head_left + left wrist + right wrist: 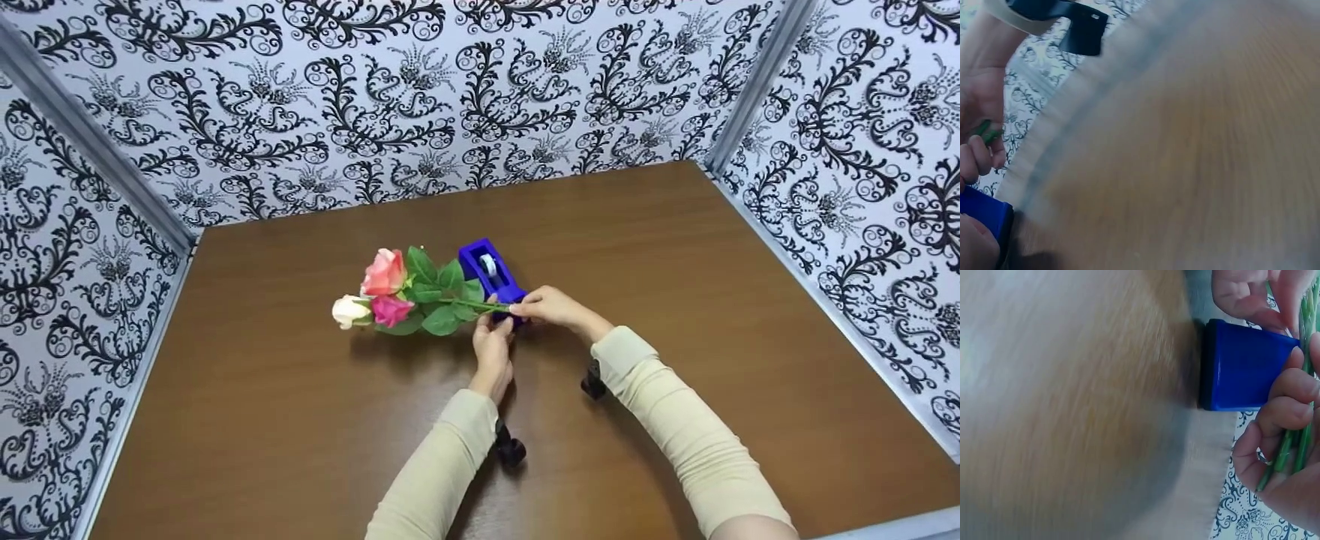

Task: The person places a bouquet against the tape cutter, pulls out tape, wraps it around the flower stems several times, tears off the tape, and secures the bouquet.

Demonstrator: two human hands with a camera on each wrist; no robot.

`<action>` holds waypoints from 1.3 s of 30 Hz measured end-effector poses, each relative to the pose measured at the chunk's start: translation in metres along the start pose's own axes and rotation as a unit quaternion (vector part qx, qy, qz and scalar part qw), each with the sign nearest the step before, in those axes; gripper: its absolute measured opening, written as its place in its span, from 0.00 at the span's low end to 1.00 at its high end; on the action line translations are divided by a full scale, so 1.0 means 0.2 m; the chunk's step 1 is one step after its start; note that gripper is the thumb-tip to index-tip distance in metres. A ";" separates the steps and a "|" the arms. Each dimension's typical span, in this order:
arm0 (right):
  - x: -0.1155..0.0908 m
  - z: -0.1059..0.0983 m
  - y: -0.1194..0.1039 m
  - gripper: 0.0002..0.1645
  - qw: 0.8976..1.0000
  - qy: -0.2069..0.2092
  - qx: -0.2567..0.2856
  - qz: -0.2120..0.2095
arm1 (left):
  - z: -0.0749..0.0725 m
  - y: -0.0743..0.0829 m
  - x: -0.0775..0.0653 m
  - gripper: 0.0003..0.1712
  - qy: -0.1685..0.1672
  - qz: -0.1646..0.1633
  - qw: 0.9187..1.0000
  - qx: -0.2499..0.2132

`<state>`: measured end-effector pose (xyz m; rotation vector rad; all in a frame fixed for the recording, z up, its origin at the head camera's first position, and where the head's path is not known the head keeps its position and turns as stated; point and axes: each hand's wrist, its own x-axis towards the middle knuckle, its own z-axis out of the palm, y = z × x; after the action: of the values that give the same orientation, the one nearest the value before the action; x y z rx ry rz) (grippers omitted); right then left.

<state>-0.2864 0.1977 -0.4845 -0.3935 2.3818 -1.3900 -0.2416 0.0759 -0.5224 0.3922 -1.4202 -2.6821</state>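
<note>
"Right by the near end of the blue tape dispenser (507, 291), what have you got there?"

"A bunch of flowers (429, 294), with both hands on it. Their stems (484, 304) run crosswise over the dispenser's near end."

"Which hand does what?"

"My left hand (491, 349) is on the near side of the dispenser, its thumb and fingers closed in on the stems. My right hand (556, 309) is just right of the dispenser, fingers curled round the tail of the same stems. From my right wrist I can see a few cut ends poking out of that fist."

"And the blooms?"

"Off to the left of the dispenser: a coral rose (385, 272), a magenta rose (391, 310) just nearer to me, and a white rose (349, 311) furthest out. Green leaves (442, 320) fill the gap between them and the dispenser."

"Anything in the dispenser?"

"A roll of tape (488, 265) sits in it. I can't tell whether either of my hands touches its side."

"What's round about it?"

"Brown counter (652, 247) under it, a black-and-white patterned wall (375, 97) well beyond it, and my pale sleeves (442, 465) on this side, with a black gadget (512, 452) near my left cuff."
</note>
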 end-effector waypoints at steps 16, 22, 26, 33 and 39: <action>-0.02 -0.06 0.00 0.22 0.997 -0.061 0.034 -0.015 | -0.30 -0.75 0.67 0.20 0.077 0.207 0.936 0.275; -0.02 -0.05 -0.02 0.19 0.999 -0.048 0.010 -0.011 | -0.43 -0.90 0.89 0.29 0.101 0.248 0.943 0.197; -0.01 -0.04 -0.02 0.20 0.999 -0.038 -0.032 -0.012 | -0.37 -0.71 0.76 0.26 0.118 0.253 0.947 0.158; -0.02 0.00 -0.06 0.22 0.999 -0.042 -0.027 -0.012 | -0.17 -0.29 0.38 0.14 0.065 0.169 0.969 0.168; 0.00 0.00 -0.03 0.23 0.998 -0.037 -0.043 -0.013 | -0.03 0.01 0.09 0.13 0.070 0.107 0.984 0.121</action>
<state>-0.2860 0.1958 -0.4791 -0.4905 2.3901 -1.2654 -0.2566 0.0669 -0.5274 0.4109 -1.6476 -2.2759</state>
